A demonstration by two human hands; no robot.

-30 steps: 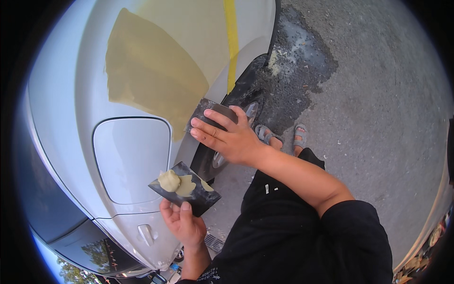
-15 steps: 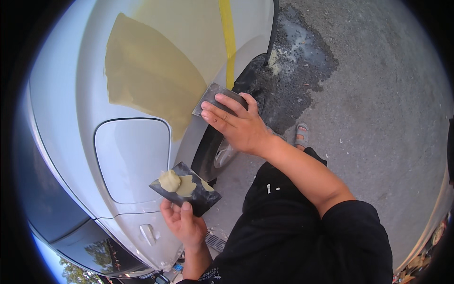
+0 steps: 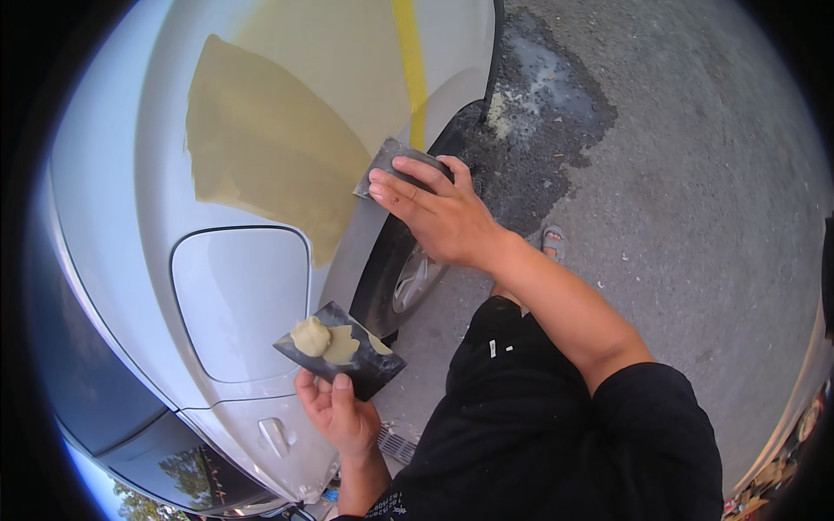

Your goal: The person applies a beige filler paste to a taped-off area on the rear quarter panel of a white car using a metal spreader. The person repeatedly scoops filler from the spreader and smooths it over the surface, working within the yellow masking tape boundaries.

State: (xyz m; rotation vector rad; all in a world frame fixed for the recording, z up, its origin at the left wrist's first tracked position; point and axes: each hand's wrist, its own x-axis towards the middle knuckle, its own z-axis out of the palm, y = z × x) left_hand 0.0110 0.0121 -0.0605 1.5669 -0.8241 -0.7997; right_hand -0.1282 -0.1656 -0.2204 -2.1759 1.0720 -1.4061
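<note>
My right hand point(image 3: 439, 208) grips a grey flat spreader point(image 3: 387, 163), whose edge rests on the car's body panel at the lower right edge of a beige filler patch point(image 3: 261, 139), just below a yellow tape strip point(image 3: 408, 69). Lower down, my left hand point(image 3: 339, 408) holds a dark plate point(image 3: 369, 369) from below, a lump of pale putty point(image 3: 310, 336) and some smears on it. The plate sits beside the white car's fuel flap point(image 3: 239, 300).
The car's wheel point(image 3: 414, 278) and dark arch lie right of the panel, with a door handle point(image 3: 274, 437) lower left. My sandalled foot point(image 3: 552, 243) stands on grey pavement point(image 3: 695, 217), near a wet stain point(image 3: 556, 95) and a drain grate point(image 3: 397, 445).
My right hand and spreader have moved up and slightly right along the panel edge. My left hand and the plate stay nearly still.
</note>
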